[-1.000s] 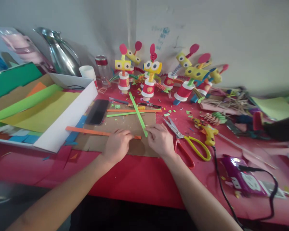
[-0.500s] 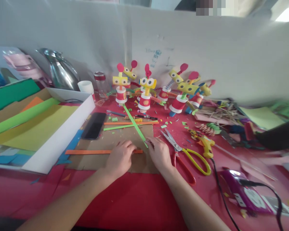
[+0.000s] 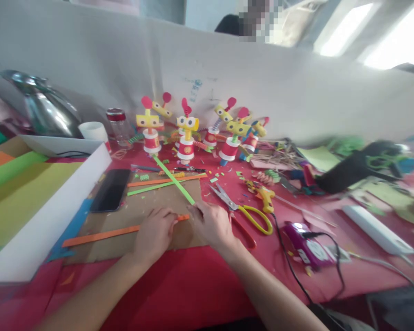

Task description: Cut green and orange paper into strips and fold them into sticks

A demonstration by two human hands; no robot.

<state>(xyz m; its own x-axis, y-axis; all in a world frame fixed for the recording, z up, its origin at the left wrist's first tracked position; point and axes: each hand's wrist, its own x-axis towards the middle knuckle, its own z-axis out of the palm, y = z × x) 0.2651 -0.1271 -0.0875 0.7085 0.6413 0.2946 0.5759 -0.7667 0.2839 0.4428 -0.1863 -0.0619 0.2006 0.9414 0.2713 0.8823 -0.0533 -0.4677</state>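
Note:
My left hand [image 3: 154, 233] is closed, its fingers curled down over an orange paper strip [image 3: 101, 236] near the strip's right end. That strip lies across a brown cardboard sheet [image 3: 124, 216]. Close beside it, my right hand [image 3: 212, 226] pinches the near end of a green paper strip [image 3: 172, 178]; the fingertips are partly hidden. The green strip slants away to the left, over another orange strip [image 3: 165, 180] and a thinner green strip [image 3: 148, 187]. To the right of my right hand lie scissors [image 3: 232, 204] with one yellow and one red handle, blades parted.
Several paper-cup figures [image 3: 186, 149] stand along the back. A black phone [image 3: 110, 191] and a white box [image 3: 65, 216] of coloured paper are at left, with a steel jug [image 3: 51, 108] behind. At right lie a yellow glue gun [image 3: 266, 198] with its cord and a purple device [image 3: 308, 248].
The view has turned to the right, so the table things appear further left. Both hands keep nearly the same places on their strips.

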